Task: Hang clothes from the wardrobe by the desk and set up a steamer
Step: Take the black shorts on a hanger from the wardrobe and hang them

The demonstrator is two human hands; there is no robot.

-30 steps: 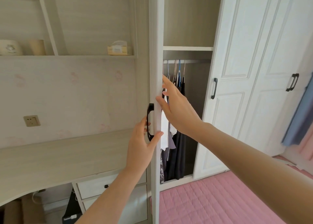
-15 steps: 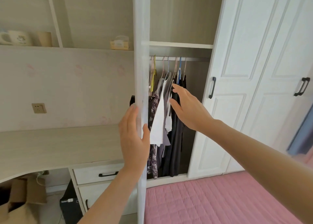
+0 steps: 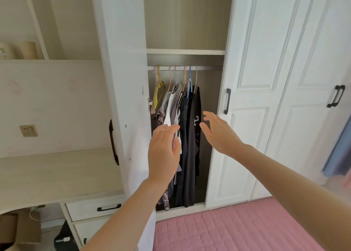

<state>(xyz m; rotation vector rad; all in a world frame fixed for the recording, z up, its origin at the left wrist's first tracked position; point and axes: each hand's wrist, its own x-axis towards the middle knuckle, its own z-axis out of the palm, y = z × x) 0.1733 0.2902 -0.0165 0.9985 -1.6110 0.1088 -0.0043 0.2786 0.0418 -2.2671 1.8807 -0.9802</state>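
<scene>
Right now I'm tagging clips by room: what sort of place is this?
Probably a bedroom: an open wardrobe with clothes on hangers, a desk beside it, and a pink quilted cover in front.

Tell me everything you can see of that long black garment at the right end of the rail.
The black garment hangs last on the right of the rail. It looks like soft, dark cloth with small pale prints on its side, and it hangs straight and long. Other dark clothes press against its left. The right hand hovers open beside it; whether it touches is unclear.
</scene>
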